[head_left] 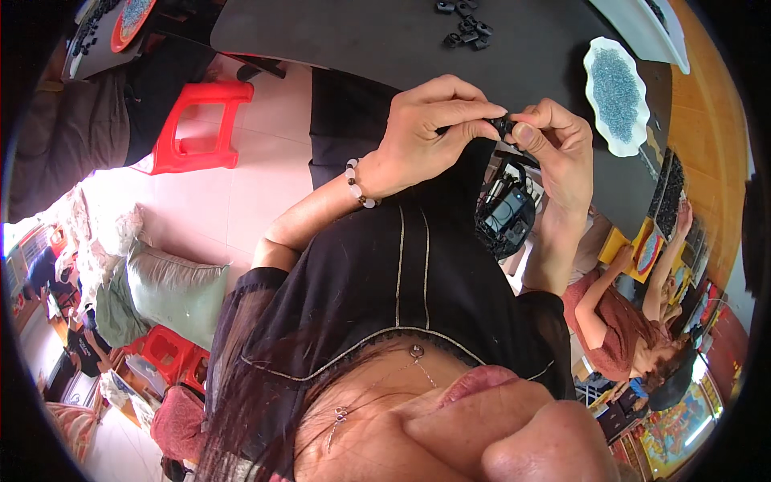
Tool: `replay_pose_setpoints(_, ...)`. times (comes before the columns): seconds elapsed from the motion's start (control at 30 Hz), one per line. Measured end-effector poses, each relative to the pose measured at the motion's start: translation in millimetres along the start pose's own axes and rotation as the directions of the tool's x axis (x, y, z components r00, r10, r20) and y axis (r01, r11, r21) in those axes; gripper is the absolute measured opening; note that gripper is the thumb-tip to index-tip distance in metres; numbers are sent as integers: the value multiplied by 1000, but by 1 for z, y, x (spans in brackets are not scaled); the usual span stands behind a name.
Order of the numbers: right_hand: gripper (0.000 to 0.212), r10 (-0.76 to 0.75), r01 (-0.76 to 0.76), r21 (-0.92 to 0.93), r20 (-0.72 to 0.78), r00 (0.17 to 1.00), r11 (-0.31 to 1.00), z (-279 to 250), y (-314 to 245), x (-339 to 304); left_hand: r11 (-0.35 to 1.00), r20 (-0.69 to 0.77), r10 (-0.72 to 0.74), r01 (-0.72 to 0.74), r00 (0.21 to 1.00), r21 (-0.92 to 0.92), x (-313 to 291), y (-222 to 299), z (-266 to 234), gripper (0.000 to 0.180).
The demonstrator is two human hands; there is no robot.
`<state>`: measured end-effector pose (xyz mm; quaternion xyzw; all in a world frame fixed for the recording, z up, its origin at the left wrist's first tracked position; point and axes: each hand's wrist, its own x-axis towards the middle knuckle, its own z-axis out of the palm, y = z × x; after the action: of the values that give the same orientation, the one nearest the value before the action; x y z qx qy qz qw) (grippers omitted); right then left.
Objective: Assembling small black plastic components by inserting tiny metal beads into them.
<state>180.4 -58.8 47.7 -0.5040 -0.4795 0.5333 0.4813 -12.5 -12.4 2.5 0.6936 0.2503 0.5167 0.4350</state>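
Note:
In front of my chest, just over the near edge of the dark table [337, 36], both hands meet at a small black plastic part [503, 126]. My left hand [430, 132], with a beaded bracelet [353, 185] at the wrist, pinches one end between thumb and fingers. The thumb and bent fingers of my right hand [558, 149] close on the other end. Fingertips cover much of the part, so its exact kind does not show. Several similar black parts [467, 30] lie loose farther back on the table. To the right, a wavy-edged white dish [629, 150] holds pale blue beads [617, 96].
A white tray [638, 28] stands at the far right. Below my hands is a black bag [506, 213] with devices in it. On the left are a red stool [197, 132] and a pale green cushion [177, 281]. Another person [614, 325] works at the right.

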Motion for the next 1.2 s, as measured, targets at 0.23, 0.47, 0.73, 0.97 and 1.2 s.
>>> replay_pose_setpoints(0.23,7,14,-14,72,7,1000,997,1,7,3,1000,-26,2,-1,1000,12,0,0,3,23)
replay_pose_setpoints(0.47,7,-1,2,108,-1,1000,994,-2,9,2,997,25,-62,61,998,39,2,0,2,21)
replay_pose_setpoints(0.73,9,3,1,117,-31,1000,993,-5,12,0,985,43,-170,172,985,-34,7,2,6,20)
replay_pose_setpoints(0.97,10,6,6,166,-77,997,986,-12,9,-3,976,47,-200,203,979,-80,9,2,9,21)
replay_pose_setpoints(1.2,9,-11,20,162,-54,998,987,-7,9,-4,972,42,-199,202,979,-118,7,-1,14,21)
